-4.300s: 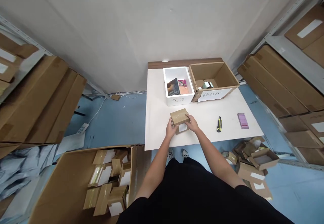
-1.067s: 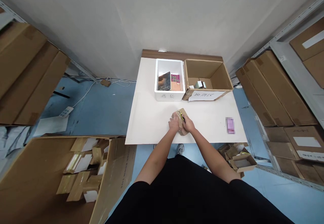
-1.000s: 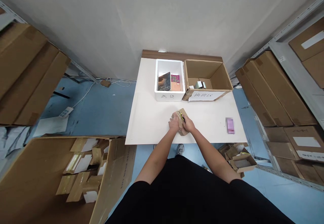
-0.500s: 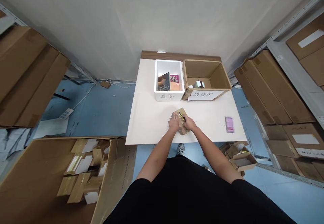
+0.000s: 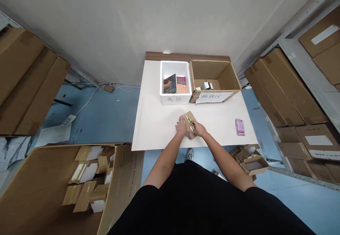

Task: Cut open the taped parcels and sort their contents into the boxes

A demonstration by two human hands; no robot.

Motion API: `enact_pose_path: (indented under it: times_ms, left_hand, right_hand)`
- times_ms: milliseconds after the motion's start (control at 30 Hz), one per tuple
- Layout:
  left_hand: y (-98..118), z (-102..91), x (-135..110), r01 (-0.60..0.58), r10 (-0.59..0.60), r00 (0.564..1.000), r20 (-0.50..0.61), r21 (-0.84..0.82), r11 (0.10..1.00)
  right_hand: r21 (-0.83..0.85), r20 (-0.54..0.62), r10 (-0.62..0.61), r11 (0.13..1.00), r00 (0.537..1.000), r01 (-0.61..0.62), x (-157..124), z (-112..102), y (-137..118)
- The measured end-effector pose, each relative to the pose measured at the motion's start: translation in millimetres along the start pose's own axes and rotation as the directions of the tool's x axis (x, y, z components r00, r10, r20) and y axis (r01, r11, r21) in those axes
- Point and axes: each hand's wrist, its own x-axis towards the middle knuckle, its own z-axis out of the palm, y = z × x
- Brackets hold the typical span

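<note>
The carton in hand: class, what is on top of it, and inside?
On the carton: shiny tape, the left hand, and a cutter in the right hand. The hands cover part of it; its inside is hidden.

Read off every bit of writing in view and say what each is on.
"退货", handwritten, slightly blurred: white bin.
"换货区", handwritten, middle character unclear: paper sign on the open cardboard box.
"中国", the rest unclear: pink book.
"ROOM LIFE", faint, what precedes it unclear: large carton.
Too small or blurred: the dark book, the parcel labels, the shelf carton.
None readable: small taped carton.
</note>
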Motion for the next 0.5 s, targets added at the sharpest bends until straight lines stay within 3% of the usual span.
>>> enact_pose_path:
  times_ms: [267, 500]
  left_hand:
    - [-0.7, 0.8, 1.9, -0.011, 0.011, 1.0, 0.002, 0.015, 1.0]
    - [-1.9, 0.5, 0.0, -0.011, 0.011, 1.0, -0.015, 0.02, 1.0]
  right_hand:
    - [-0.041, 0.038, 0.024, 0.999, 0.999, -0.022, -12.8, 6.5, 3.1]
    - [-0.089, 0.138, 0.084, 0.993, 0.987, -0.072, -40.8, 0.2, 8.2]
